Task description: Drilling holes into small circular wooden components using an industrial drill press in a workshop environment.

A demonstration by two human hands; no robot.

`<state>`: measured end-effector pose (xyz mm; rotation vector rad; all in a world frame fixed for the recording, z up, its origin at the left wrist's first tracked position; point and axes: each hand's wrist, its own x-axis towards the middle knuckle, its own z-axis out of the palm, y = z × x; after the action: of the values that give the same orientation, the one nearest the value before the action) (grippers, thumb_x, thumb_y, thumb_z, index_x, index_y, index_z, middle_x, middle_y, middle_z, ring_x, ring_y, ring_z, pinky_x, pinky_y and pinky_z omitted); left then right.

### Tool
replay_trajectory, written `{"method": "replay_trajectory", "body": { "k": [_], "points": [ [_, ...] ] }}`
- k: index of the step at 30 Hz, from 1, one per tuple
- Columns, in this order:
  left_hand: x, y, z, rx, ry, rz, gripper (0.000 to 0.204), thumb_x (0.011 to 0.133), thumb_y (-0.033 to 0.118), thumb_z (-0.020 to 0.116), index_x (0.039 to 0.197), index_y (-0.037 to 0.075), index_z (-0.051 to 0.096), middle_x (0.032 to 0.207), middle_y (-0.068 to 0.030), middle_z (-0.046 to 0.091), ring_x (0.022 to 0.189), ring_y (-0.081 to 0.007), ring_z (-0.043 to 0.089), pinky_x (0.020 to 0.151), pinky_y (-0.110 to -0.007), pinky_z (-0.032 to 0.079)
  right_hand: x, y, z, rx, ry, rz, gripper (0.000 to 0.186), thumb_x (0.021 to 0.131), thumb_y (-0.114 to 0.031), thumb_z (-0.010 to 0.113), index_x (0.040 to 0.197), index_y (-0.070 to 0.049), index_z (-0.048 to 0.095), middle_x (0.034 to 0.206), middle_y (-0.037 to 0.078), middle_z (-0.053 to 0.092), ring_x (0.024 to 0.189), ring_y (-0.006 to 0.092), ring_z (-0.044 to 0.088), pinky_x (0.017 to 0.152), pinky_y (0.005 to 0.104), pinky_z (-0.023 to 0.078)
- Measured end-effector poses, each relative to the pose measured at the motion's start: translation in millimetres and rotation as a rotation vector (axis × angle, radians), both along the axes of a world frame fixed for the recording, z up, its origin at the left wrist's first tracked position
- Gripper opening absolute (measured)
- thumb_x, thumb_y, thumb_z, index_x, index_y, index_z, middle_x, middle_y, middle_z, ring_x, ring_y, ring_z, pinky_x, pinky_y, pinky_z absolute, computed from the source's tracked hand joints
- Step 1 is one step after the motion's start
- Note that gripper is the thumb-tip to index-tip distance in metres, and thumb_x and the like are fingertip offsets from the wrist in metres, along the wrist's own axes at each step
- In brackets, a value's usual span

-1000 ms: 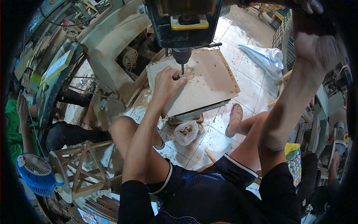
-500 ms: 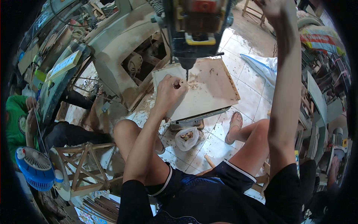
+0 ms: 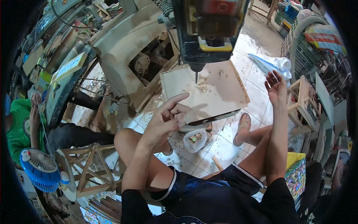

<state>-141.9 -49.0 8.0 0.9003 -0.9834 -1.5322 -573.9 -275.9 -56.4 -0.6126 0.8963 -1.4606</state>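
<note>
The drill press [image 3: 209,33] was dark grey with a yellow band, above a pale beige table [image 3: 220,93]. The fan [image 3: 39,170] at near left was blue, the shorts [image 3: 220,194] black with white trim.

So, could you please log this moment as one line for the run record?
left hand: raised, empty, forefinger out | right hand: open, empty | drill bit: above wooden board | sawdust on board

Drill-press table [image 3: 220,100]: I logged it square, pale, wooden. Sawdust pile [image 3: 203,87] lay on it directly under the drill bit [image 3: 196,76]; loose chips lay scattered beside that pile.
</note>
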Motion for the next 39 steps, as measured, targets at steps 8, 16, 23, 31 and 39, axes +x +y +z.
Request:
{"method": "replay_trajectory", "body": {
  "k": [8, 16, 23, 31, 39],
  "points": [
    [-8, 6, 3, -0.129, -0.144, -0.068, 0.076, 0.078, -0.003, 0.072, 0.150, 0.002, 0.050, 0.121, -0.0073, 0.066, 0.077, -0.0047, 0.052, 0.072, -0.022, 0.047, 18, 9, 12, 0.083, -0.100, 0.058, 0.024, 0.094, -0.021, 0.070, 0.114, -0.007, 0.068, 0.097, 0.007, 0.072, 0.080, 0.0195, 0.067, 0.077, 0.0352, 0.056],
    [-26, 7, 2, -0.492, -0.747, 0.051, 0.043, 0.077, 0.007, 0.080, 0.119, 0.005, 0.072, 0.111, -0.0065, 0.065, 0.078, -0.0153, 0.061, 0.070, -0.028, 0.051, 12, 7, 15, 0.066, -0.131, 0.116, 0.028, 0.095, -0.022, 0.068, 0.117, -0.004, 0.068, 0.097, 0.008, 0.070, 0.082, 0.0204, 0.066, 0.077, 0.0365, 0.055],
    [-24, 24, -41, -0.374, -1.032, -0.622, 0.034, 0.079, 0.018, 0.082, 0.111, 0.007, 0.074, 0.094, -0.0083, 0.065, 0.081, -0.0254, 0.067, 0.071, -0.037, 0.051, -3, 3, 11, 0.005, -0.146, 0.216, 0.027, 0.095, -0.019, 0.065, 0.114, -0.001, 0.067, 0.100, 0.011, 0.070, 0.084, 0.0229, 0.065, 0.080, 0.0384, 0.055],
    [-25, 30, -105, -0.215, -1.478, -0.523, 0.028, 0.083, 0.024, 0.081, 0.102, 0.006, 0.073, 0.106, -0.0151, 0.071, 0.094, -0.0365, 0.072, 0.084, -0.047, 0.056, -1, 9, 17, -0.007, -0.076, 0.222, 0.032, 0.099, -0.020, 0.058, 0.121, 0.002, 0.065, 0.102, 0.013, 0.072, 0.087, 0.0241, 0.067, 0.083, 0.0392, 0.056],
    [-10, 33, -120, -0.081, -1.561, -0.654, 0.041, 0.086, 0.037, 0.077, 0.109, 0.003, 0.075, 0.111, -0.0215, 0.072, 0.099, -0.0394, 0.071, 0.087, -0.048, 0.056, -6, 11, 17, -0.029, -0.092, 0.214, 0.031, 0.100, -0.019, 0.059, 0.120, 0.004, 0.065, 0.104, 0.014, 0.071, 0.087, 0.0237, 0.065, 0.083, 0.0385, 0.055]
  ]
}}
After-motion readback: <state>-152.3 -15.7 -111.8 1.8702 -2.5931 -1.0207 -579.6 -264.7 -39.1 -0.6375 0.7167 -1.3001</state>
